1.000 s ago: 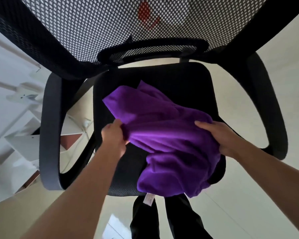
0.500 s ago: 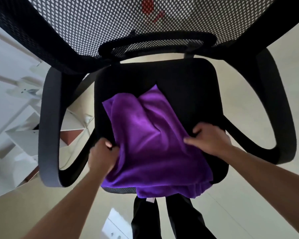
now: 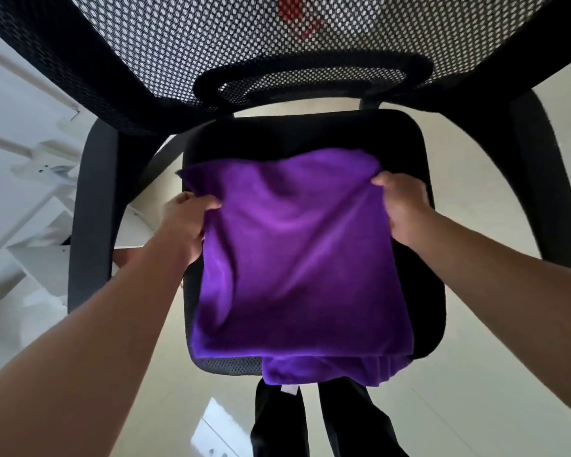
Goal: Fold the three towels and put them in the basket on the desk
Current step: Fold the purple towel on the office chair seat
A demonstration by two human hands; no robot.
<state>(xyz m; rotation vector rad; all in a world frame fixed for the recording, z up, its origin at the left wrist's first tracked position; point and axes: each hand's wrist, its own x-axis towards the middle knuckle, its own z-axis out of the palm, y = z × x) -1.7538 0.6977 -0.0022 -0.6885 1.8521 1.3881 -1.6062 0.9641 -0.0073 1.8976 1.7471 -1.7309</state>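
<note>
Head cam was pointed straight down at a black office chair (image 3: 310, 133), and the purple towel (image 3: 297, 252) was lying spread over most of the seat. It looked doubled over. There was a flat top layer, and a second layer stuck out underneath at the near edge, drooping over the front of the seat. A little white tag (image 3: 289, 389) poked out below that.

Both bare hands were on it. The left grip (image 3: 185, 222) was pinching the towel's left edge a bit short of the far left corner, with the thumb on top of the fabric. The right grip (image 3: 404, 209) had its fingers curled round the far right corner. The cloth was pulled fairly taut between the two, with a few soft creases running toward the right corner.

The mesh backrest (image 3: 244, 44) filled the top of the shot, and something red (image 3: 297, 18) showed through the holes, but I couldn't tell what it was. Armrests curved down either side, the left one (image 3: 93, 209) and the right one (image 3: 548, 192). Pale glossy floor (image 3: 475, 357) was all around, and there was some blurry white furniture (image 3: 30, 192) off to the left.
</note>
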